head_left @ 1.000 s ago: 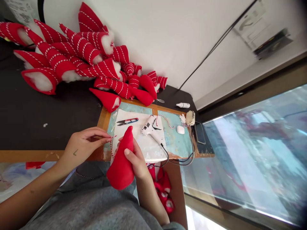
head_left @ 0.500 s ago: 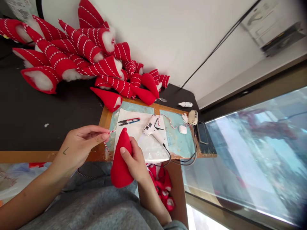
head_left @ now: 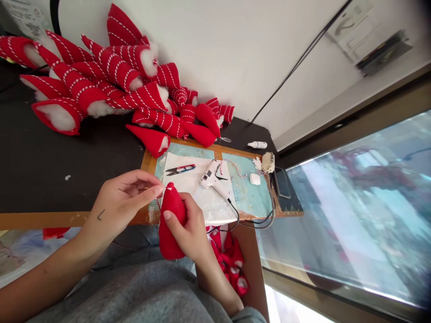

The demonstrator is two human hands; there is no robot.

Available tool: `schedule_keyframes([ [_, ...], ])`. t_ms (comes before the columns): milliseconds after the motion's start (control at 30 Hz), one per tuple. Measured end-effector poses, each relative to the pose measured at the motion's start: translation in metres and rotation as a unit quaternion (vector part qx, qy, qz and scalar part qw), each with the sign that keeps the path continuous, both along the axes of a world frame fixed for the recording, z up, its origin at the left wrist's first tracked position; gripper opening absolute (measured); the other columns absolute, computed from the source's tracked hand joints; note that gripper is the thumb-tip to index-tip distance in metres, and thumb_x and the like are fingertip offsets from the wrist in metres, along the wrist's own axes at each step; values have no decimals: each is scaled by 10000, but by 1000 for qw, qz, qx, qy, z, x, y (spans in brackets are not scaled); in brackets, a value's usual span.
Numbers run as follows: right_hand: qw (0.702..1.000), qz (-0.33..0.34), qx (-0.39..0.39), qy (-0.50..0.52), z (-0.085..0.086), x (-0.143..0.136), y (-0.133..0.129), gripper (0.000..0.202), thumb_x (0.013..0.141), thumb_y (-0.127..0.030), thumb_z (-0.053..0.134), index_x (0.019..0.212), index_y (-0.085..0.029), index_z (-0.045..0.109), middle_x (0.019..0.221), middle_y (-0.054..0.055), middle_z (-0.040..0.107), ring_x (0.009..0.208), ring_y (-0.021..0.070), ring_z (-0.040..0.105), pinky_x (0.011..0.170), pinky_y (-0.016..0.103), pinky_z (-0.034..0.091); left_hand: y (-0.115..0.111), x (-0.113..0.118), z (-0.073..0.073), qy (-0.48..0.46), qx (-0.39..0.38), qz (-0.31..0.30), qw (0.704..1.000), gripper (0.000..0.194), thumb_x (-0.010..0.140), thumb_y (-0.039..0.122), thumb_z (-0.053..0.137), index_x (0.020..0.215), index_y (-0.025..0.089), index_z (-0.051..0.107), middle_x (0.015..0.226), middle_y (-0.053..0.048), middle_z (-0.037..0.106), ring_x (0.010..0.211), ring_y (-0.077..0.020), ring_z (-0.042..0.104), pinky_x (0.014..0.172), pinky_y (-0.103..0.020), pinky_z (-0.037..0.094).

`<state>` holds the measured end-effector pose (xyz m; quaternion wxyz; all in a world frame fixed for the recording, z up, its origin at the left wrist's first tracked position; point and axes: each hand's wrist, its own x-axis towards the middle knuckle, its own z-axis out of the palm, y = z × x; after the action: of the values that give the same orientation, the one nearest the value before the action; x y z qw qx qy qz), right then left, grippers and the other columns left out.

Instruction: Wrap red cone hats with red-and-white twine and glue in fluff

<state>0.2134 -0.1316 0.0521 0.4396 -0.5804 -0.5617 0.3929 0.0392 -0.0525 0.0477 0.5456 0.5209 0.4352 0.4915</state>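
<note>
Twisted cord (head_left: 169, 188) moved to pointed red fabric cone (head_left: 173, 203).

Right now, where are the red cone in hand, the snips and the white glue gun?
Red cone (head_left: 173, 203): head view, upper part of its side.
Snips (head_left: 186, 170): head view, on the handle.
Glue gun (head_left: 218, 188): head view, on its white handle.

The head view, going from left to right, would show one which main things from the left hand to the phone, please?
Left hand, held red cone, glue gun, small white case, beige box, phone.
</note>
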Motion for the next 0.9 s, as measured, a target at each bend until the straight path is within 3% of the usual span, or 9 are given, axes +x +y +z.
schedule_keyframes([
  [233,1000,-3,12,-29,1,-2,-3,386,960,-532,695,1205,-237,656,1110,78,763,962,266,696,869,396,543,-1,10,17,-34,16,-3,999,118,722,283,912,746,253,801,721,7,760,615,-134,694,558,-182,561],
  [533,992,-4,58,-113,2,0,-7,409,997,-560,646,1249,-238,668,1133,109,749,1021,294,701,890,421,559,-5,9,7,-32,-10,-33,999,221,774,390,912,767,235,755,727,9,714,653,-134,660,581,-188,533],
  [733,967,-29,114,-224,1,-4,-8,382,1026,-528,601,1206,-208,707,1031,97,737,915,268,713,781,371,570,-8,13,13,0,-16,-27,999,200,823,348,862,797,214,716,777,13,699,726,-147,648,650,-216,525],
  [900,954,-42,141,-260,1,-5,-9,365,1036,-496,586,1190,-186,703,1025,91,754,909,245,732,767,339,581,-10,15,17,-93,-57,-45,993,217,826,377,828,889,208,706,796,13,665,716,-141,592,645,-224,502],
])
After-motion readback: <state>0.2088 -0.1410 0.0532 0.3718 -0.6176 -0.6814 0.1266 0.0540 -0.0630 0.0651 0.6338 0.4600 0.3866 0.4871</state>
